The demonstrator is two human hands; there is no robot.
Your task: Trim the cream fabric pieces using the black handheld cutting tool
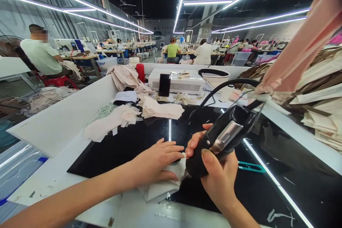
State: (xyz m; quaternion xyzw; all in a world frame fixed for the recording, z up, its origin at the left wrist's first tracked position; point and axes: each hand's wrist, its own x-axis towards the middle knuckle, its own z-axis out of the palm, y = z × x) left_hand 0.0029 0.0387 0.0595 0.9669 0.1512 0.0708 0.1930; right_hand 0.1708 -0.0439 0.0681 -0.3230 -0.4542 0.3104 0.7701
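My right hand (220, 171) is wrapped around a black corded hand tool (221, 139) with a silver lever on its side. The tool's lower end points down at pale fabric pieces (160, 189) on the glossy black table top (139, 153). Stretched out over these pieces, my left hand (160, 160) has its fingers apart, the fingertips close to the tool's lower end. The tool's tip is mostly hidden behind my right hand and the tool's body. A pink cloth strip (301, 42) is tied at the tool's upper end, beside its black cable (227, 83).
A teal tool (251, 167) lies right of my right hand. Cream fabric stacks (161, 108), a phone (164, 84), a vented white box (184, 81) and a red thread cone (140, 72) stand farther back. Fabric is heaped at right (320, 114). Several people sit at sewing machines beyond.
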